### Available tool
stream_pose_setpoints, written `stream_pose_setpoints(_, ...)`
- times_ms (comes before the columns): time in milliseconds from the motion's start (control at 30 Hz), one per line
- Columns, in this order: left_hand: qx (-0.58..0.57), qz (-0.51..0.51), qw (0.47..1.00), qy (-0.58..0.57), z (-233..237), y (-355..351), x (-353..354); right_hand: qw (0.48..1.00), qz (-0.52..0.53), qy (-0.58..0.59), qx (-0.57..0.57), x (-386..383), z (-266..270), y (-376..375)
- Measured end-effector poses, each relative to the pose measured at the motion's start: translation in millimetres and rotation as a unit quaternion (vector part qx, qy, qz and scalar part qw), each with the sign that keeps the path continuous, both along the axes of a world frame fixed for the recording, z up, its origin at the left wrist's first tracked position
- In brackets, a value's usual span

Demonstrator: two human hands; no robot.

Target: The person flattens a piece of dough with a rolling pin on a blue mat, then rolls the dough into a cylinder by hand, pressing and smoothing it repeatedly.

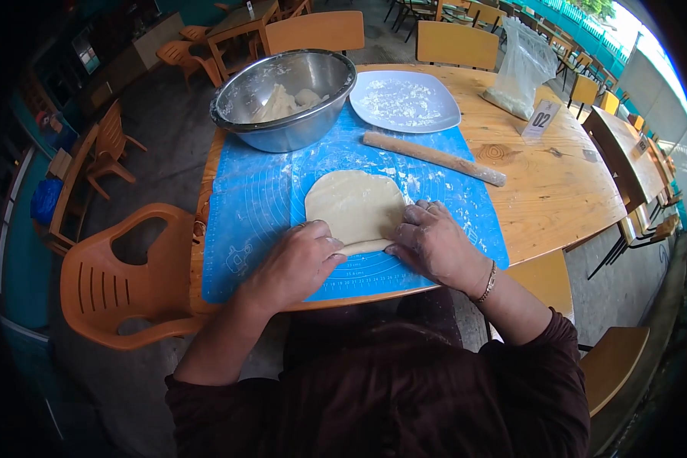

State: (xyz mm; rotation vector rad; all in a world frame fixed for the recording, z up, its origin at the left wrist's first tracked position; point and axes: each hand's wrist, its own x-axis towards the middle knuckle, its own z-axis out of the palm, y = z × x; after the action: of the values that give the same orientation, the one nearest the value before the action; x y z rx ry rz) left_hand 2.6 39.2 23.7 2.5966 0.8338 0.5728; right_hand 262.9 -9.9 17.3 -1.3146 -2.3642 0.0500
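Observation:
A flat sheet of pale dough (355,204) lies on a blue printed mat (259,206) dusted with flour. Its near edge is folded into a narrow roll. My left hand (301,256) holds the left end of that edge between thumb and curled fingers. At the right end, my right hand (433,243) grips the same edge, its fingers bent and floury. Beyond the dough, a wooden rolling pin (433,159) lies slantwise, touched by neither hand.
A steel bowl (298,126) with dough pieces stands at the back left of the wooden table (542,198). Beside it are a white floury plate (404,101), a plastic bag of flour (519,72) and a number card (541,118). An orange chair (126,282) stands at left.

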Motion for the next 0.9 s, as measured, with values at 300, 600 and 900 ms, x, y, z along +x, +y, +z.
stream_pose_setpoints(300,0.138,0.004,0.989,-0.045,-7.0,-15.8,25.1,0.996,0.035,0.001,0.081,-31.8,-7.8,-11.4)
stream_pose_setpoints(600,0.132,-0.005,0.991,-0.016,-10.7,-7.7,0.5,0.998,0.009,0.001,0.054,1.4,-9.7,-9.5)
stream_pose_setpoints(900,0.135,-0.018,0.991,0.012,-8.9,-10.7,21.3,0.997,0.036,0.007,0.070,-13.1,-7.2,-4.8)
